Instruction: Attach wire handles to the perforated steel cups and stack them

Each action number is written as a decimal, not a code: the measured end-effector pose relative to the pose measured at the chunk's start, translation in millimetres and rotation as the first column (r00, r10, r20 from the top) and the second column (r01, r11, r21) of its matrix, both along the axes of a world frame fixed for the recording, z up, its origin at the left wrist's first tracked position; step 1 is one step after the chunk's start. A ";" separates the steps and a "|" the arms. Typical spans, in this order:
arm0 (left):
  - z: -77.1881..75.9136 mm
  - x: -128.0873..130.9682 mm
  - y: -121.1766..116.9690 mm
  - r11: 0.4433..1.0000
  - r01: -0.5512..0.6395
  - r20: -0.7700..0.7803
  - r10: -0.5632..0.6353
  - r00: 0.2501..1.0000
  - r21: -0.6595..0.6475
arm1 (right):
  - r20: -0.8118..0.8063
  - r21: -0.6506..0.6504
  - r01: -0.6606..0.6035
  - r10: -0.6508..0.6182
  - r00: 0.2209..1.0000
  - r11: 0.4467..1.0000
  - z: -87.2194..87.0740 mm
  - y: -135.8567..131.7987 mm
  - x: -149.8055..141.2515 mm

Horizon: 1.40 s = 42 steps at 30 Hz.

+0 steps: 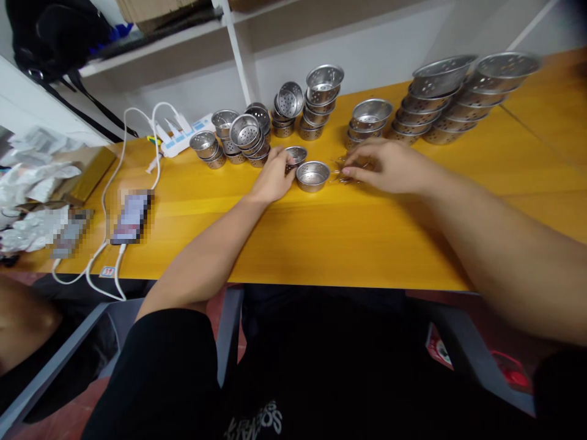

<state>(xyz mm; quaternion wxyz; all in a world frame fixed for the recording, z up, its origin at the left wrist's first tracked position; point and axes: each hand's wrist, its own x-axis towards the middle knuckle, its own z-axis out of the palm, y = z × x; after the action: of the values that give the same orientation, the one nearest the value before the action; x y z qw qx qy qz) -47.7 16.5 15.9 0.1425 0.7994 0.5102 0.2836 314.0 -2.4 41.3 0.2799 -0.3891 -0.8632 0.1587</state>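
Observation:
My left hand is closed at the left side of a small perforated metal cup, its fingertips at the rim. Just in front stands a second metal cup, upright and apart from the fingers. To the right, my right hand reaches over a small heap of thin wire pieces, thumb and forefinger drawn together in a pinch. Whether a wire is between those fingertips is too small and blurred to see. Behind my right hand stands a short stack of perforated cups.
More stacked cups line the back, with taller leaning stacks at the right. At left lie a phone, white cables, a power strip and plastic bags. A person's arm shows at far left.

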 end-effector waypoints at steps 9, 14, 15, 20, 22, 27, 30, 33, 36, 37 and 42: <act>-15.0 -4.1 25.5 0.966 0.044 0.167 -0.089 0.982 0.254 | -0.114 0.087 -0.029 0.039 0.993 0.996 22.5 -29.1 -22.9; -11.3 0.8 22.9 0.961 0.051 0.175 -0.102 0.979 0.270 | -0.064 -0.017 -0.193 0.192 0.979 0.981 20.0 -35.9 -38.9; -8.1 1.9 19.3 0.965 0.057 0.164 -0.101 0.981 0.257 | -0.051 -0.033 -0.199 0.197 0.979 0.979 18.9 -36.0 -41.5; 9.4 6.9 3.0 0.958 0.128 0.087 -0.155 0.984 0.257 | -0.054 0.000 -0.103 0.102 0.993 0.995 19.3 -35.5 -47.8; 13.0 8.3 -0.2 0.951 0.147 0.065 -0.170 0.983 0.270 | -0.106 0.040 -0.055 0.059 0.993 0.998 23.3 -38.3 -47.1; 11.9 12.7 -6.6 0.956 0.119 0.081 -0.145 0.986 0.268 | -0.223 0.057 -0.032 0.044 0.974 0.998 29.0 -50.9 -50.4; 10.8 17.1 -11.1 0.950 0.145 0.057 -0.167 0.984 0.275 | -0.196 -0.018 -0.126 0.120 0.973 0.992 24.0 -54.0 -59.1; 12.9 21.3 -15.7 0.944 0.183 0.012 -0.193 0.981 0.274 | -0.161 -0.036 -0.214 0.206 0.965 0.976 17.9 -52.7 -66.6; 15.3 22.6 -17.8 0.949 0.236 -0.016 -0.238 0.971 0.209 | -0.128 -0.003 -0.246 0.244 0.961 0.969 16.4 -51.4 -68.2; 15.5 22.5 -17.4 0.950 0.248 -0.014 -0.250 0.968 0.190 | -0.123 -0.005 -0.244 0.241 0.963 0.970 17.1 -51.5 -67.7; 12.9 21.4 -10.3 0.944 0.255 0.026 -0.266 0.964 0.207 | -0.175 -0.022 -0.137 0.131 0.976 0.990 24.2 -54.1 -62.2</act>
<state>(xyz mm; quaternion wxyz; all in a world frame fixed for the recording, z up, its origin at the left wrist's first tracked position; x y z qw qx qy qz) -26.2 6.2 28.8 0.1104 0.8623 0.3645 0.3338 251.8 -56.5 65.5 0.3357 -0.3196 -0.8570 0.2250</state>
